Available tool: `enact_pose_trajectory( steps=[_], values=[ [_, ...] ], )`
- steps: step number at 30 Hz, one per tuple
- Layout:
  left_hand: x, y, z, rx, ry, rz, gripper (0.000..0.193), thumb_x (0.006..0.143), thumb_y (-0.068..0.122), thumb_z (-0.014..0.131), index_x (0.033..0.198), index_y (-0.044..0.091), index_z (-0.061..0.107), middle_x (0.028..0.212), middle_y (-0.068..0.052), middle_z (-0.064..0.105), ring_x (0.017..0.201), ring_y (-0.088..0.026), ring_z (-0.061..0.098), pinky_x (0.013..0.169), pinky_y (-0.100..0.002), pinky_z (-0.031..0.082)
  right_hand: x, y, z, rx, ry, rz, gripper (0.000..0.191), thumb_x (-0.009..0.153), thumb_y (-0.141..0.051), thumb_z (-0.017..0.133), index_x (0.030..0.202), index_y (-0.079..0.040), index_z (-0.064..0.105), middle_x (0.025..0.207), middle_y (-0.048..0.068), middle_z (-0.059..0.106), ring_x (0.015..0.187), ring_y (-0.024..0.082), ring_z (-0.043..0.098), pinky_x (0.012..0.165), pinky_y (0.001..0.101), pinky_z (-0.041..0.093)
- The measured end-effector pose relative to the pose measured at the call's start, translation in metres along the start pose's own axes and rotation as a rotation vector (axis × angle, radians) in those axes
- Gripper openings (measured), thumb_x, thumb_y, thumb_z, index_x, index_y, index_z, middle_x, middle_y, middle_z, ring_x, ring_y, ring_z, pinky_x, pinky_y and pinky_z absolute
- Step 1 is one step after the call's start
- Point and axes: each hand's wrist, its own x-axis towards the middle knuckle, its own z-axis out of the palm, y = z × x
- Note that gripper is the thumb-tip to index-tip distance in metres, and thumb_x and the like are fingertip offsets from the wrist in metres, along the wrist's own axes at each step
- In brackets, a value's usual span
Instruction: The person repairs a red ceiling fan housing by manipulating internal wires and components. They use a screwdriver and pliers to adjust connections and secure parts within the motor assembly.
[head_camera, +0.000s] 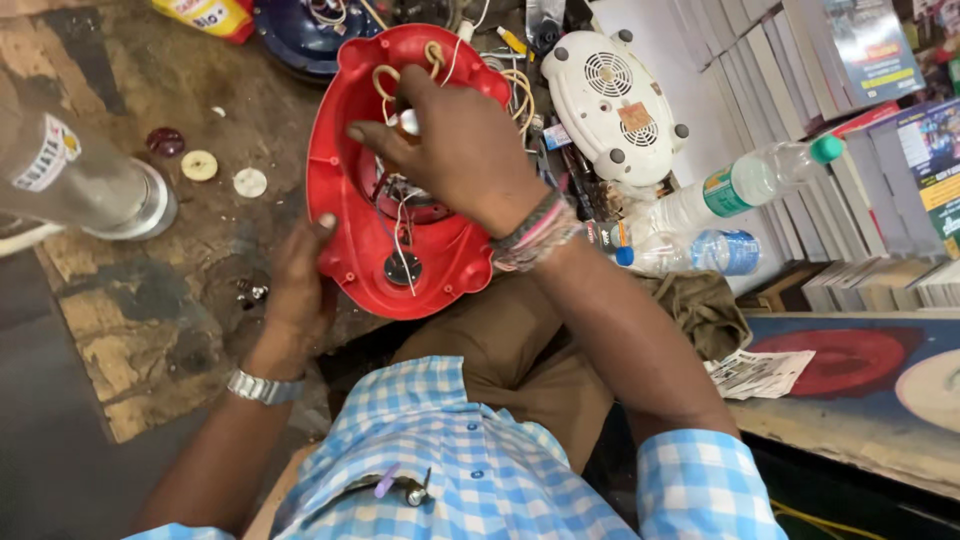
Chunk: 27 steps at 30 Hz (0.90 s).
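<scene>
A red plastic appliance base (352, 245) lies open side up at the middle of the worn workbench, with wires and a round motor part inside. My left hand (298, 290) grips its lower left rim. Reaching over the housing from the right, my right hand (455, 150) pinches a small white part with cream wires near the top of the shell. The hand hides much of the inside.
A white appliance base (612, 100) lies upside down at the back right. Two plastic bottles (745, 185) lie beside stacked books (880, 150). A metal cylinder (80, 185) stands at the left, with small round caps (199, 165) near it. A blue housing (300, 40) sits at the back.
</scene>
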Motion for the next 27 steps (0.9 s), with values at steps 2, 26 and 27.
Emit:
enact_pose_trajectory(
  steps=[2,26,27],
  values=[
    [-0.019,-0.007,0.005,0.141,-0.019,0.126,0.051,0.097,0.024,0.064,0.142,0.002,0.051,0.136,-0.006,0.065,0.124,-0.018,0.062,0.109,-0.035,0.049,-0.001,-0.004,-0.014,-0.026,-0.125,0.032,0.047,0.092,-0.049,0.071,0.105,-0.004,0.069,0.075,0.012,0.072,0.069,0.035,0.071,0.058,0.0467,0.052],
    [0.014,0.031,-0.030,0.435,0.083,0.566,0.047,0.117,0.033,0.045,0.151,0.000,0.044,0.150,-0.012,0.056,0.137,-0.020,0.056,0.120,-0.036,0.043,-0.215,0.071,0.016,0.813,0.185,0.713,0.032,0.098,-0.014,0.070,0.123,-0.002,0.053,0.095,0.008,0.064,0.077,0.019,0.063,0.063,0.0326,0.054],
    [0.017,0.032,-0.031,0.454,0.094,0.567,0.046,0.118,0.033,0.045,0.150,0.000,0.046,0.148,-0.012,0.057,0.135,-0.019,0.057,0.119,-0.036,0.044,-0.223,0.072,0.016,0.667,0.128,0.621,0.031,0.100,-0.015,0.072,0.123,-0.001,0.055,0.097,0.009,0.063,0.081,0.019,0.060,0.068,0.0329,0.052]
  ],
)
